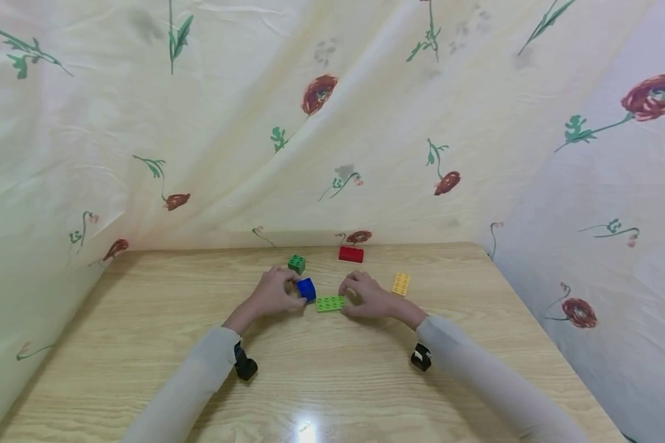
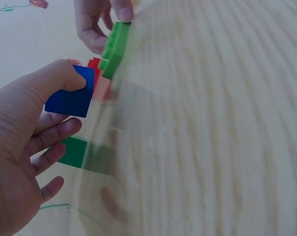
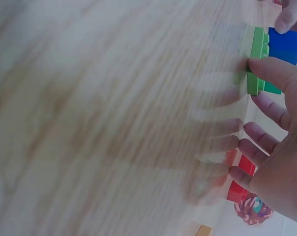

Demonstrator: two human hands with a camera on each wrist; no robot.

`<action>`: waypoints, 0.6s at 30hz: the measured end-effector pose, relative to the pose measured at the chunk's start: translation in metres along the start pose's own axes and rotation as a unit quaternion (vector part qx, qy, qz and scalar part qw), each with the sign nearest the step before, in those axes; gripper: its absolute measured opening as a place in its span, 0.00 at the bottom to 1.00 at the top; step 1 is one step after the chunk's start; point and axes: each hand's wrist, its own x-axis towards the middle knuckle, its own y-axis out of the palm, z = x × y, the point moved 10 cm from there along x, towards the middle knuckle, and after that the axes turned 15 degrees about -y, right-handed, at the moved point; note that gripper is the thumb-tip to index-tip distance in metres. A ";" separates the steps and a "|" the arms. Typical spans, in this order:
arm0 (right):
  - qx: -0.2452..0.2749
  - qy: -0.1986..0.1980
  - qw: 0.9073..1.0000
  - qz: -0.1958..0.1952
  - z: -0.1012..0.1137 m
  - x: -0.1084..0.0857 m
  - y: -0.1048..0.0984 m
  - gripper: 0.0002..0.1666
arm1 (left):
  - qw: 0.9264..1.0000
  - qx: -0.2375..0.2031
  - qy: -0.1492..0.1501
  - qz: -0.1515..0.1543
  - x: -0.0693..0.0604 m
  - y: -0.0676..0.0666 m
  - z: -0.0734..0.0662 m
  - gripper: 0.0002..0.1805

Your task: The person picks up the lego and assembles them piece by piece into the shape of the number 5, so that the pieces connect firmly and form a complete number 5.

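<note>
My left hand [image 1: 274,292] pinches a blue toy building brick [image 1: 306,290] between thumb and fingers; its thumb lies on the brick's side in the left wrist view. The brick looks tilted and slightly off the table. Just to its right, a flat light green brick [image 1: 328,304] lies studs up on the tabletop. At that brick's right end, my right hand [image 1: 368,297] holds it between thumb and forefinger, the other fingers spread apart in the right wrist view. Behind the left hand stands a small dark green brick [image 1: 296,264].
Near the table's back edge lies a red brick [image 1: 351,254]. A flat yellow brick [image 1: 401,283] is beyond the right hand. The wooden table [image 1: 332,375] meets a flowered cloth [image 1: 227,123] at the back and sides.
</note>
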 end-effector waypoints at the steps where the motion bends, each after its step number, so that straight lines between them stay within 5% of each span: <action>1: 0.002 0.000 1.000 -0.003 0.000 0.000 0.000 0.16 | 1.000 -0.011 0.001 0.000 0.000 -0.001 -0.001 0.22; 12: 0.023 -0.004 0.999 -0.025 -0.005 -0.001 -0.001 0.15 | 0.992 -0.122 0.024 0.027 0.002 -0.003 -0.024 0.22; 18: 0.032 -0.012 0.999 -0.033 -0.006 -0.003 0.000 0.16 | 0.992 -0.118 0.042 0.029 0.003 0.008 -0.040 0.21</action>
